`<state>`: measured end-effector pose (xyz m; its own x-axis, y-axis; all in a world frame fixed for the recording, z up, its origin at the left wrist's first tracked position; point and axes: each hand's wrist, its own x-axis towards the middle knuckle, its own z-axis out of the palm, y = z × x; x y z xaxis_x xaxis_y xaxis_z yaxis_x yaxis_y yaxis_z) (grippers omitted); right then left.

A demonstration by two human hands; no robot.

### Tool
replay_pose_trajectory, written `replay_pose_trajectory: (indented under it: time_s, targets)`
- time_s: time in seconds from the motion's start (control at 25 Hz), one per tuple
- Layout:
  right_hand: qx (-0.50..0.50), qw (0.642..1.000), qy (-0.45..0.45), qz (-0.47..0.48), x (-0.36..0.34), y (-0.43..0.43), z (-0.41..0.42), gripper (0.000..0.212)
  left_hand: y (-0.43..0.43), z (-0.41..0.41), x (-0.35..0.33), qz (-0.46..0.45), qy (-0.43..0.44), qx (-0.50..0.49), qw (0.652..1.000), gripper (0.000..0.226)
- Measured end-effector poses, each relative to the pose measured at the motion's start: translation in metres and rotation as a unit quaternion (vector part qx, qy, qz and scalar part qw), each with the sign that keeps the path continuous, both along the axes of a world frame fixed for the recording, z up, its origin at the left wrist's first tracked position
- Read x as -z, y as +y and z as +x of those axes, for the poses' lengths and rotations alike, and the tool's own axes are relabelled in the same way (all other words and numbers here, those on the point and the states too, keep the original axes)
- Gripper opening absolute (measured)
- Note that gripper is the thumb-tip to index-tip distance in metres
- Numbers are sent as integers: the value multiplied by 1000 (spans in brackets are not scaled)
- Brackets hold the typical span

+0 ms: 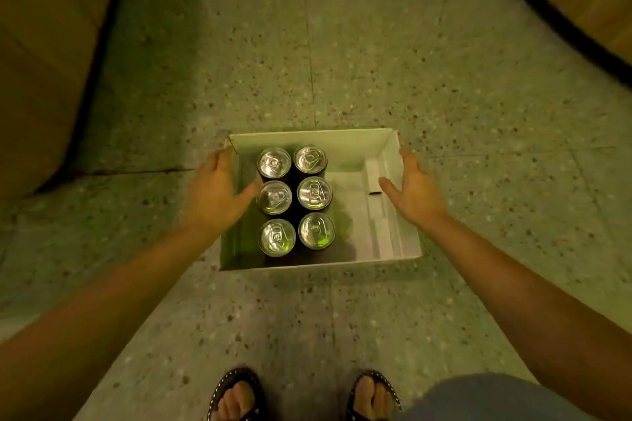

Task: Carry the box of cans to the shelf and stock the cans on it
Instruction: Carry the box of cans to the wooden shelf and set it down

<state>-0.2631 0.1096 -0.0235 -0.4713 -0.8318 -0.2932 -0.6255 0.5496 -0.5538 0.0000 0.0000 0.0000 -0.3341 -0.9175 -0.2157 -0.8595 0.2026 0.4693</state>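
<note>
From the head camera, I am looking straight down at a speckled stone floor. An open white box is sitting on the floor just ahead of my feet, which are wearing dark sandals. Six cans are standing upright in the left half of the box, in two columns of three, silver tops with pull tabs facing up; the right half is showing bare white cardboard. My left hand is reaching over the box's left wall, fingers spread and unclenched, thumb pointing toward the middle can of the left column; whether it is touching the wall I cannot tell. My right hand is hovering at the right wall, palm turned inward, fingers also spread, gripping nothing. Both forearms are stretching down from the lower corners. Brown curved surfaces are filling the upper corners.
</note>
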Motion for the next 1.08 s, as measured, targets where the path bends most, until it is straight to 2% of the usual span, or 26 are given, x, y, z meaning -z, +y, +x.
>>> replay_pose_trajectory:
  time_s: [0.16,0.28,0.36,0.48,0.72,0.88,1.0,1.08]
  targets:
    - [33,995,-64,-65,21,22,12,71,25,8,27,56,104,-113,987,68]
    - [73,989,-99,-88,30,24,6,49,35,11,34,69,193,-115,972,55]
    - [89,987,-101,-86,32,21,2,37,31,17,36,84,219,-92,968,60]
    - [85,988,-98,-89,33,22,3,39,30,21,37,110,215,-90,966,74]
    - [58,987,-104,-111,26,22,1,48,33,15,27,97,218,-102,966,72]
    - [63,983,-121,-123,4,15,0,47,24,17,16,106,211,-110,966,73]
    - [68,981,-120,-138,-40,4,-2,47,12,14,-31,97,228,-92,965,73]
    - [73,979,-127,-141,-88,-2,-2,47,3,12,-85,95,222,-95,966,73]
